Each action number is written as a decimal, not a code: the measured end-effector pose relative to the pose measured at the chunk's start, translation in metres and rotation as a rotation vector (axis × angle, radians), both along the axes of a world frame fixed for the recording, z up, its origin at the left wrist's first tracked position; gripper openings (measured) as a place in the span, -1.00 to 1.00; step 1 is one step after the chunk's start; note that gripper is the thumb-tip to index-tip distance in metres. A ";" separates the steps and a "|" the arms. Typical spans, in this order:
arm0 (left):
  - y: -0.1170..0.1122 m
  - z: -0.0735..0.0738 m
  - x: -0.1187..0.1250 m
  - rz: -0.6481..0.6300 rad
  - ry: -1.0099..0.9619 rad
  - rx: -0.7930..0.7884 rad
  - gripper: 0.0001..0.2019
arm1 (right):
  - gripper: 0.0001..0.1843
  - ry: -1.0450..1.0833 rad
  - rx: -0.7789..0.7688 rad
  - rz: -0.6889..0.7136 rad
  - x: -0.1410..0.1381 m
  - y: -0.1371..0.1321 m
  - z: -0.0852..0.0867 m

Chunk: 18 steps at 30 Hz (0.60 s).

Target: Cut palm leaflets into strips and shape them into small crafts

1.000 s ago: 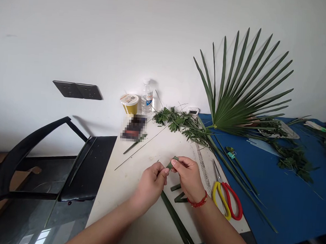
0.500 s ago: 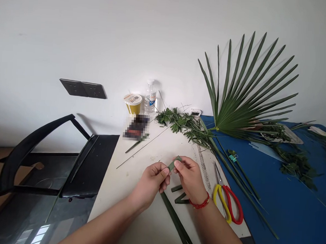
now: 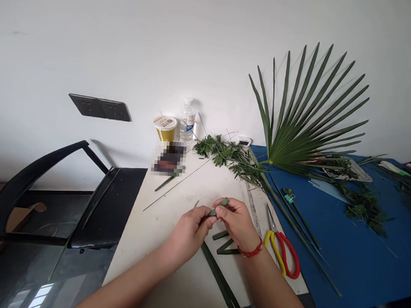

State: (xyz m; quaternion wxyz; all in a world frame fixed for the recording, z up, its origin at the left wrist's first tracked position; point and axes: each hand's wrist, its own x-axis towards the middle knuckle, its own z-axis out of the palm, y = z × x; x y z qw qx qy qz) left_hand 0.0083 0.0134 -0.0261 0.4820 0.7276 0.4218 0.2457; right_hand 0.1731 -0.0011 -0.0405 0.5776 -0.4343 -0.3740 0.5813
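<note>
My left hand [image 3: 189, 229] and my right hand [image 3: 235, 222] meet over the white table [image 3: 174, 208], both pinching a short folded strip of green leaf [image 3: 220, 205]. The strip pokes up between the fingertips. A red cord bracelet circles my right wrist. Under my hands lie a long dark green leaf strip [image 3: 220, 280] and two short cut pieces [image 3: 225, 248]. Yellow and red scissors [image 3: 283, 251] rest just right of my right wrist.
A large fan palm leaf [image 3: 305, 118] leans on the wall over a blue mat [image 3: 353, 246]. Green sprigs [image 3: 226, 153], a yellow cup [image 3: 165, 128], a water bottle [image 3: 187, 120], a ruler [image 3: 254, 210] and a black chair [image 3: 59, 201] surround the work spot.
My hands stay together on the leaf strip and have shifted slightly. The fingers work the strip a little; the view has drifted a bit.
</note>
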 end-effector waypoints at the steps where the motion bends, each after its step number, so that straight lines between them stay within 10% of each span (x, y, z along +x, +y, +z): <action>1: 0.001 0.001 0.000 -0.005 0.012 0.022 -0.77 | -0.82 -0.004 0.005 0.003 0.000 0.000 0.000; 7: 0.002 -0.001 -0.001 -0.002 0.022 0.056 -0.78 | -0.86 -0.014 0.024 0.006 -0.001 -0.001 -0.002; 14: -0.001 -0.001 0.003 0.076 -0.439 -0.580 -0.71 | -0.86 -0.052 0.046 -0.029 -0.002 -0.001 -0.008; 18: 0.001 0.003 0.002 0.122 -0.478 -0.668 -0.71 | -0.85 -0.125 0.060 -0.030 -0.003 -0.001 -0.008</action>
